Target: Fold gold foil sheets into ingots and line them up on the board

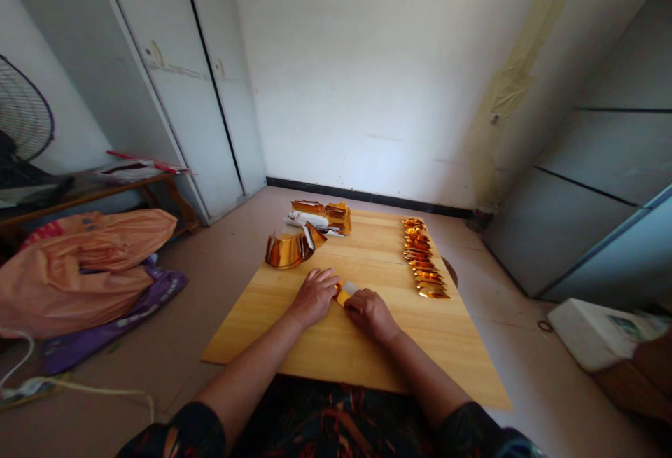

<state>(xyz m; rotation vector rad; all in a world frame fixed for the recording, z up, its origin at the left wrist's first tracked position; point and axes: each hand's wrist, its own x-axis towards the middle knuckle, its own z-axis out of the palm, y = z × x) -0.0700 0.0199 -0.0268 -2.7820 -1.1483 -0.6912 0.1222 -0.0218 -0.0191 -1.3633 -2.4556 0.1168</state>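
Between my hands, low over the wooden table, is a small sheet of gold foil paper (344,295) with a pale side showing at its far edge. My left hand (313,298) grips its left end, thumb and fingertips at the paper. Curled fingers of my right hand (372,314) hold the right end and hide part of it. Beyond my left hand lies a curled stack of gold foil sheets (286,251). A row of folded gold foil pieces (426,263) runs along the table's right side, packed close together.
The wooden table (367,353) stands before me. At its far edge lies a torn-open bundle of gold foil paper (339,218) with white wrapping. On the floor at left are orange and purple bags (94,255); a white box (593,335) sits at right.
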